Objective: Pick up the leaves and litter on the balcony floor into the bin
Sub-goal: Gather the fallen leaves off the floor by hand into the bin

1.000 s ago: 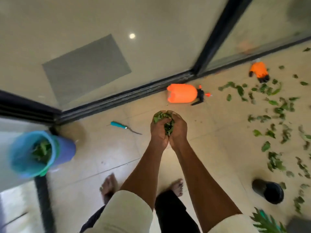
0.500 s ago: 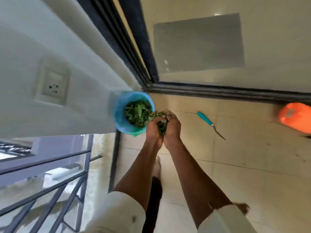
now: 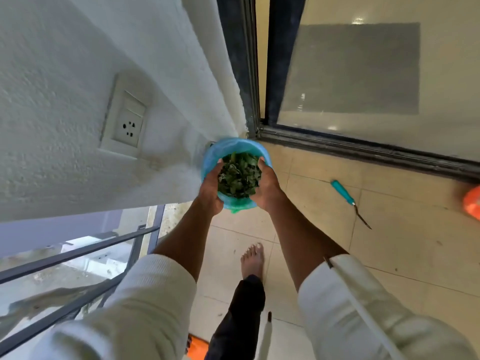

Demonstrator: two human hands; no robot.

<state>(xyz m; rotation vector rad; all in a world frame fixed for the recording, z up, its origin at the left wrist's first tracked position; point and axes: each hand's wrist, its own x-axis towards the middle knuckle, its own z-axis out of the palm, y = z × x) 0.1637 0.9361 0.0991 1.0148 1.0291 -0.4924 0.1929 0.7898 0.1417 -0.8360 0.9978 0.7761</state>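
From my remote seat I saw both hands over the blue bin [image 3: 235,148], which stood on the balcony floor [image 3: 389,255] in the corner where the white wall [image 3: 78,61] met the sliding-door track [image 3: 363,149], at about 12 o'clock from the person's bare foot [image 3: 253,258]. The left hand [image 3: 211,185] sat at the bin's 9 o'clock edge and the right hand [image 3: 265,188] at its 3 o'clock edge, palms turned toward each other, fingers loosely spread rather than clenched. Between them lay a mound of green leaves [image 3: 239,178], filling the bin's mouth; I could not tell whether the palms were touching the leaves or had let them go. Nothing seemed pinched in either hand. A teal-handled tool [image 3: 342,192] lay on the tiles at the bin's 3 o'clock, well apart, and an orange object [image 3: 472,203] showed at the frame's right edge. A wall socket [image 3: 124,120] sat at the bin's 10 o'clock.
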